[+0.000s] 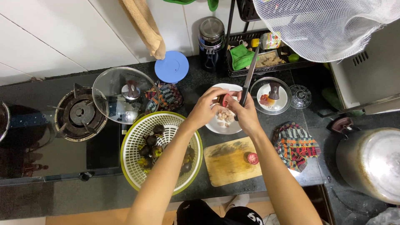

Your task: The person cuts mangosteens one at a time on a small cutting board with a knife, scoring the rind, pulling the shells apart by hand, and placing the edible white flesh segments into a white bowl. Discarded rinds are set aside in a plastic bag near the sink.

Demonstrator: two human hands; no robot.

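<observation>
Okay, my left hand [207, 105] is closed around a dark purple fruit [223, 100] over the white plate [225, 127], at 12 o'clock from the cutting board [229, 162]. My right hand [246, 109] clamps a knife [249, 79], blade up. Green basket [133, 141] sits at 9 o'clock.
</observation>
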